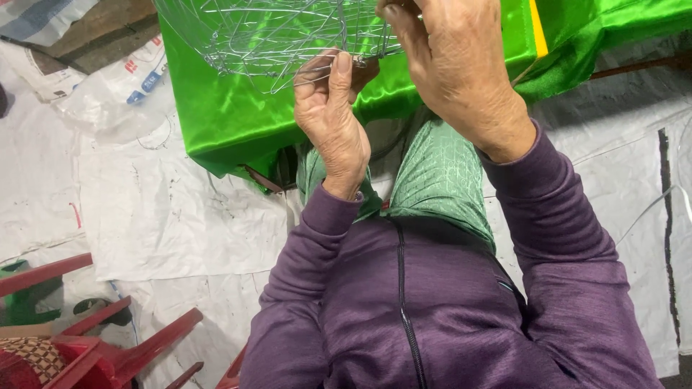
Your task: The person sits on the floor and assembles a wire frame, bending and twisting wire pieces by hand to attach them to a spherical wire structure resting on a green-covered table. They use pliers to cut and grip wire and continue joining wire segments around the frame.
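A silver wire frame [288, 32], shaped like an open mesh basket, is held up over a sheet of shiny green satin cloth [231, 108]. My left hand [333, 119] pinches the frame's lower rim between thumb and fingers. My right hand [450, 68] grips the frame's right side from above, fingers closed over the wires. Both arms wear purple sleeves [555, 238], and my green trousers [436, 180] show below the hands.
White plastic sheeting [166, 216] covers the floor. Red plastic chairs [108, 353] stand at the lower left. A clear plastic bag [115, 94] lies at the left, and a thin wire [649, 209] curves across the floor at the right.
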